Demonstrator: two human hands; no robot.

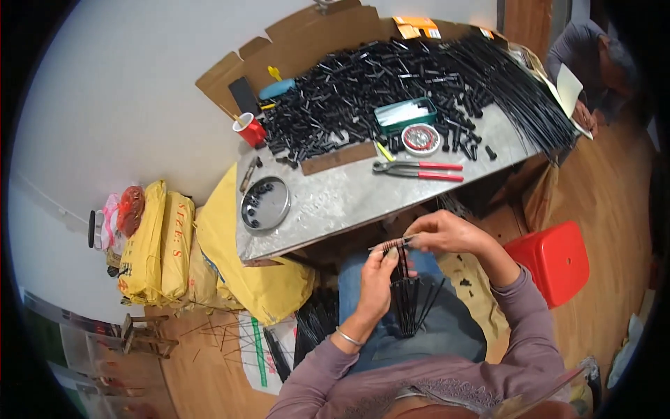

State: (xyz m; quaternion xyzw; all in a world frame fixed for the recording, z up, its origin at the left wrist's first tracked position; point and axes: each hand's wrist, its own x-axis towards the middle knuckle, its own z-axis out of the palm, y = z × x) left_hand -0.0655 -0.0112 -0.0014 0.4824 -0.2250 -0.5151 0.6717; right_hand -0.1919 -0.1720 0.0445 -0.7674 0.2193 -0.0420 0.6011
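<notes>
Over my lap I hold a bundle of thin black rods (405, 307), which look like umbrella ribs. They hang down and fan out a little at their lower ends. My left hand (377, 283), with a bracelet at its wrist, is closed around the upper part of the bundle. My right hand (447, 232) reaches in from the right. Its fingers are pinched at the top of the bundle, close to my left fingertips. Whatever small part they grip there is too small to make out.
A metal table (335, 202) ahead bears a heap of black tubular parts (328, 91), long black rods (516, 91), red-handled pliers (426, 171), a round tin (265, 202) and a red cup (249, 129). A red stool (551, 262) stands right, yellow sacks (150, 244) left. Another person (583, 63) sits far right.
</notes>
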